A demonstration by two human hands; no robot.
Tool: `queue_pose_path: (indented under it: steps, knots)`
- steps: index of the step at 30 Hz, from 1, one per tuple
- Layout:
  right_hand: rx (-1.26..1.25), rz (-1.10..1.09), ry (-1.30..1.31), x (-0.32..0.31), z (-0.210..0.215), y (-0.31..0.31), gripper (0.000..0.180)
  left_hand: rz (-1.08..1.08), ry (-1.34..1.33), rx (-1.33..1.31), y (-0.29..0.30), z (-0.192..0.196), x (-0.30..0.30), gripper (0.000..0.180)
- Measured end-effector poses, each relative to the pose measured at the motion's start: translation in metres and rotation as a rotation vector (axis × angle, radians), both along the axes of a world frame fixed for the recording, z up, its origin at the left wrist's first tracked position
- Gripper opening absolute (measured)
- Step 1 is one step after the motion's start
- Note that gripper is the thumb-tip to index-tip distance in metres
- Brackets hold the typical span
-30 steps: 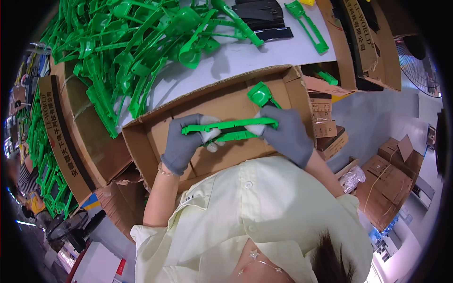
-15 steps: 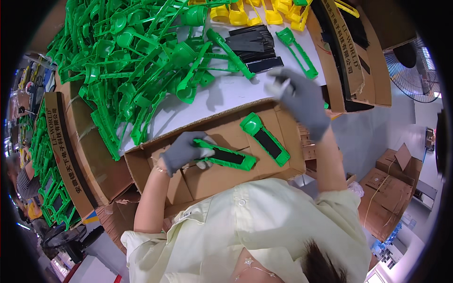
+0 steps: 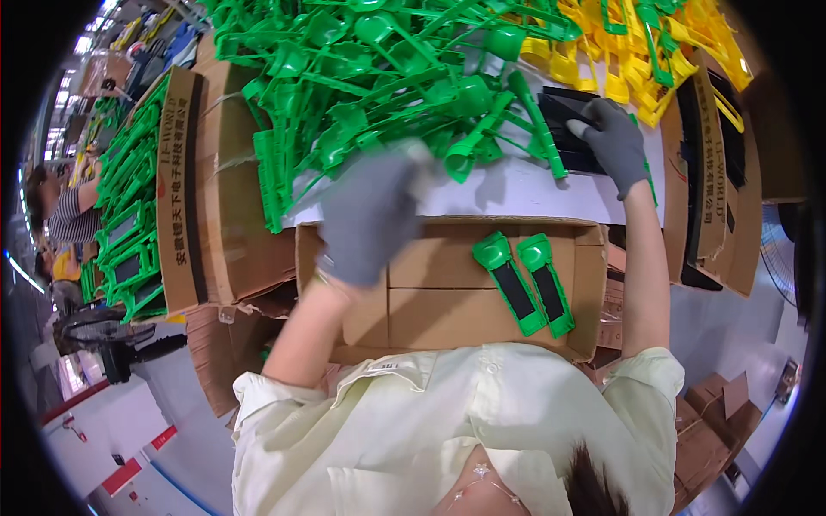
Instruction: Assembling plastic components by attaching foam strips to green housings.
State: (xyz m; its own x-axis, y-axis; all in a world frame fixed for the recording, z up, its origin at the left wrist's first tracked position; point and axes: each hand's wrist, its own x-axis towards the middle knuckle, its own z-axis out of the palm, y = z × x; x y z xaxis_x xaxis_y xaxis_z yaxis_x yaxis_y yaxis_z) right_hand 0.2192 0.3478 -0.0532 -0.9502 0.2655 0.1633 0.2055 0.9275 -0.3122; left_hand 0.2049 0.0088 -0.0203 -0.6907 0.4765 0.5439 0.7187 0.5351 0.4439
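Observation:
Smeared by motion, my left hand [image 3: 374,211] in a grey glove hovers over the left part of an open cardboard box [image 3: 447,230], just below the green pile; its fingers are unclear. At the stack of flat black strips [image 3: 572,142] is my right hand [image 3: 613,142], also gloved, its thumb and fingers apart over the strips' right side, with nothing visibly held. Inside the box, side by side at the right, lie a green plastic holder with a rounded cup end and black strip [image 3: 514,288] and a second such holder [image 3: 549,288].
A large heap of green plastic holders [image 3: 370,86] covers the white table, with yellow plastic parts [image 3: 628,64] at the far right. Cardboard cartons flank both sides; the left carton [image 3: 228,189] stands beside more green parts [image 3: 129,258]. A person in a striped top [image 3: 73,211] is at far left.
My left hand has let go of its green holder, now beside the other in the box, and moved up toward the pile. My right hand has gone to the black strips. The view has shifted.

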Motion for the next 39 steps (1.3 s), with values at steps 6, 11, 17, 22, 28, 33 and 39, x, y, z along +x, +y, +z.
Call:
queue_pose_path:
  steps: [6,11,17,22,28,33,39]
  knots:
    - [-0.285,-0.070,0.245,0.020,0.027,-0.037,0.020,0.236,0.137,-0.342,-0.049,-0.012,-0.092,0.038]
    - [-0.982,-0.102,0.214,0.066,0.056,-0.086,0.011,0.125,0.189,-0.026,-0.063,-0.016,-0.102,0.023]
    - [-1.150,-0.101,0.180,0.110,0.058,-0.125,0.012,-0.034,-0.799,0.701,-0.043,0.024,-0.004,0.019]
    - [-1.225,-0.021,-0.027,0.121,0.056,-0.151,0.012,-0.212,-1.516,0.782,-0.028,-0.017,0.052,0.031]
    - [-0.957,0.036,-0.119,0.127,0.048,-0.153,0.013,-0.268,-1.634,0.825,-0.022,-0.027,0.062,0.030]
    - [-0.769,0.092,0.000,0.130,0.040,-0.154,0.013,-0.279,-1.607,0.778,-0.018,-0.028,0.064,0.030]
    - [-0.878,0.017,-0.146,0.133,0.030,-0.151,0.014,-0.199,-1.631,0.717,-0.004,-0.020,0.070,0.031]
